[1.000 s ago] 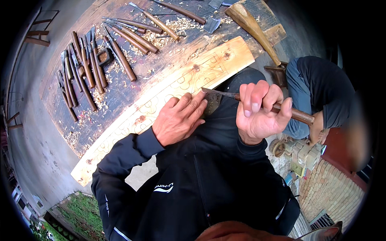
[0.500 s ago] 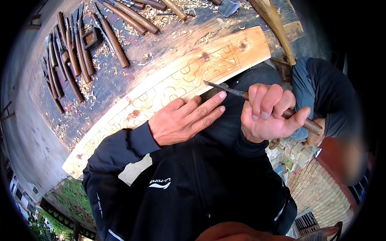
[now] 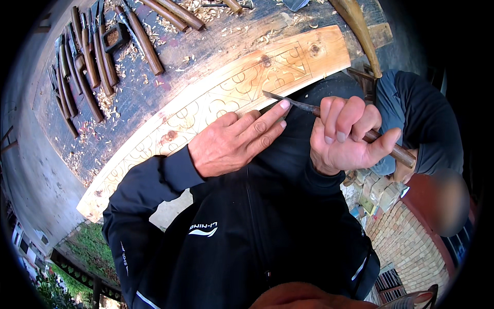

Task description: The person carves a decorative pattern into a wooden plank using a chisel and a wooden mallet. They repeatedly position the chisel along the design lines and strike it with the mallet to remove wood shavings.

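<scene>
A long pale wooden board [image 3: 288, 64] lies along the near edge of the workbench, its face covered with pencilled and cut curling patterns. My right hand [image 3: 347, 136] is closed around the brown wooden handle of a carving chisel [image 3: 303, 106]. The chisel's narrow dark blade points left, its tip at the board's near edge. My left hand [image 3: 231, 141] lies with fingers stretched over that same edge, left of the chisel. One of its fingertips touches or nearly touches the blade; I cannot tell which.
Several wooden-handled chisels [image 3: 87, 62] lie side by side at the far left of the workbench [image 3: 190, 77], among wood shavings. A dark square metal piece [image 3: 114, 37] sits with them. A curved wooden handle [image 3: 357, 31] crosses the far right. Another person [image 3: 424, 118] sits to the right.
The bench, board and tools sit slightly higher in the picture. Both hands keep nearly the same grip and place, with the chisel tip still at the board's edge.
</scene>
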The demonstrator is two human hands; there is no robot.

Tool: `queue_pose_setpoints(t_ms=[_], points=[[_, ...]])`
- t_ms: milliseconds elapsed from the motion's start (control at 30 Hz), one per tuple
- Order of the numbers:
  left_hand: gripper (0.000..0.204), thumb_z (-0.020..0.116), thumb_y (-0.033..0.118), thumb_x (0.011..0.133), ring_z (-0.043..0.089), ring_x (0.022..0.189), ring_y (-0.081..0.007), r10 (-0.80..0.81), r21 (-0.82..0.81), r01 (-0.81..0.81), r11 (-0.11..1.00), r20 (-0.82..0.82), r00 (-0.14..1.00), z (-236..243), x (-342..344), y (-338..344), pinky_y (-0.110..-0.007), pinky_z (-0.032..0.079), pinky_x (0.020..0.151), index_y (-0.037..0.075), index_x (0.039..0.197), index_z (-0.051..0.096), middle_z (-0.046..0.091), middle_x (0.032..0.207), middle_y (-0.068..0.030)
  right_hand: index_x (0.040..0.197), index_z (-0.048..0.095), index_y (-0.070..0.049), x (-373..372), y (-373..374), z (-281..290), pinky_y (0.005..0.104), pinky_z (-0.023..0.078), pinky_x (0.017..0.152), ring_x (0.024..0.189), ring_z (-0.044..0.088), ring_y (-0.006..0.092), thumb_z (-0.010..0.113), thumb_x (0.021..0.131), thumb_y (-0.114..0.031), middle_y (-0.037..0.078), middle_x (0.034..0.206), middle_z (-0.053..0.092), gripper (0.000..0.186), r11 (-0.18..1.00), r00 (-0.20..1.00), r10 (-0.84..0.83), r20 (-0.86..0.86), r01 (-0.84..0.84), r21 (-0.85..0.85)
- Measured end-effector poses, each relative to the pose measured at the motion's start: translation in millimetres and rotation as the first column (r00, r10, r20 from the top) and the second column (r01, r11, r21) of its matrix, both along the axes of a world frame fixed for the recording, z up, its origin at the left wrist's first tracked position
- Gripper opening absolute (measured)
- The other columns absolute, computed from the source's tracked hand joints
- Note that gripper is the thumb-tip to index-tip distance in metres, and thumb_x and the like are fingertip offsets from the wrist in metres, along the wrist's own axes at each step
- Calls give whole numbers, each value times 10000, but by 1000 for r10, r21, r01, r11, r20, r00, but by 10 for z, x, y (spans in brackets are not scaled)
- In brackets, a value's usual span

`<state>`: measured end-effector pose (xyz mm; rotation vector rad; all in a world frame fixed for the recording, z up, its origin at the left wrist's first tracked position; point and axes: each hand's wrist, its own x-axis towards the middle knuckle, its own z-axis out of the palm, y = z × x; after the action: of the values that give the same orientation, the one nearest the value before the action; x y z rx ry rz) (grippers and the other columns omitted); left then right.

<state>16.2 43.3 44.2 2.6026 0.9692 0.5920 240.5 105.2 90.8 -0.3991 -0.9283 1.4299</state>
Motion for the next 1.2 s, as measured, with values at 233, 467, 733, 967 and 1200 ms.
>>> queue_pose_setpoints(t_ms=[233,467,733,967,1200], points=[[592,760,148,894,705,1105,-218,-1,-17,1,1000,11,1000,27,-1,8,-307,525,761,47,1468,656,501,1667,-196,675,355,-149,-16,-19,-27,306,290,482,442,361,138,313,1152,-640,79,613,509,686,1000,999,-20,27,19,16],[481,793,132,865,724,1052,-218,24,74,-30,997,75,997,-35,16,-15,-300,546,725,3,1326,737,571,1602,-202,700,376,-133,-44,-180,-206,306,274,436,427,365,140,332,1183,-478,84,613,531,596,984,997,-81,14,78,161],[341,833,121,827,702,770,-184,64,232,-160,960,372,926,-76,18,-45,-256,489,590,-4,1142,798,775,1273,-182,736,415,-78,-306,-343,-162,298,321,390,417,456,146,388,1198,-404,92,631,569,566,902,954,-213,213,108,419],[242,753,83,758,578,611,-151,-243,572,-79,817,465,851,-64,-22,-90,-255,352,528,8,983,801,761,894,-117,737,396,-100,-279,-419,140,289,379,372,452,541,148,327,1195,-501,63,661,575,612,924,966,-188,178,112,366],[200,736,97,894,637,702,-163,-197,560,-160,813,524,829,-1,96,-40,-280,426,564,-1,1066,766,741,1005,-119,781,499,-43,-264,-440,46,294,404,387,441,531,162,479,1161,-405,106,715,658,526,836,963,20,267,-163,523]])
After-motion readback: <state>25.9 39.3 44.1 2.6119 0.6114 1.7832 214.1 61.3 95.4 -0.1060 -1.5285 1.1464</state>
